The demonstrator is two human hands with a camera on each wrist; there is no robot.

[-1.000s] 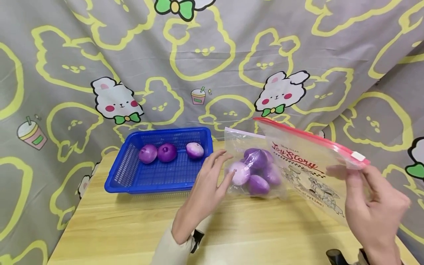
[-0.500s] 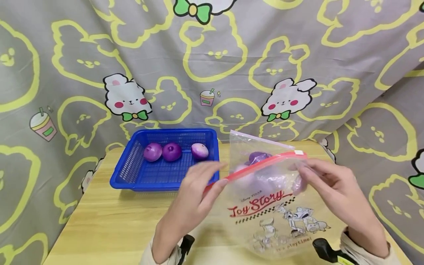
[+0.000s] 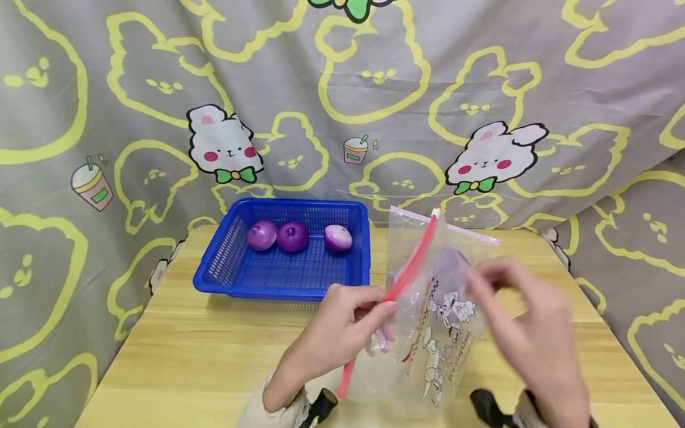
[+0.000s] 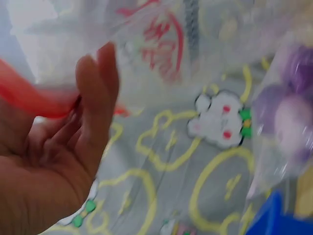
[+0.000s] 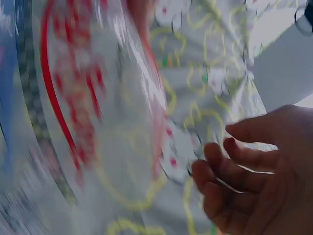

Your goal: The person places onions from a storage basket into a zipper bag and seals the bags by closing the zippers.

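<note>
My left hand [image 3: 382, 309] pinches the red zipper strip [image 3: 412, 267] of a clear printed zip bag [image 3: 439, 345], which stands edge-on above the wooden table [image 3: 176, 362]. In the left wrist view the thumb and fingers of that left hand [image 4: 83, 103] close on the red strip [image 4: 29, 95]. My right hand [image 3: 481, 285] is blurred beside the bag's right face. Its fingers [image 5: 220, 176] curl loosely, with nothing seen between them. Behind stands a second clear bag [image 3: 471, 238] with purple onions [image 3: 452, 261] inside, partly hidden.
A blue mesh basket [image 3: 283, 291] at the back left of the table holds three purple onions [image 3: 292, 236] in a row. A grey curtain [image 3: 321, 89] with rabbit prints hangs close behind and to the right. The table's front edge lies near my wrists.
The printed bag has swung from facing me with its zipper level to edge-on with the zipper nearly upright. My left hand now pinches the strip; my right hand has let go of the top.
</note>
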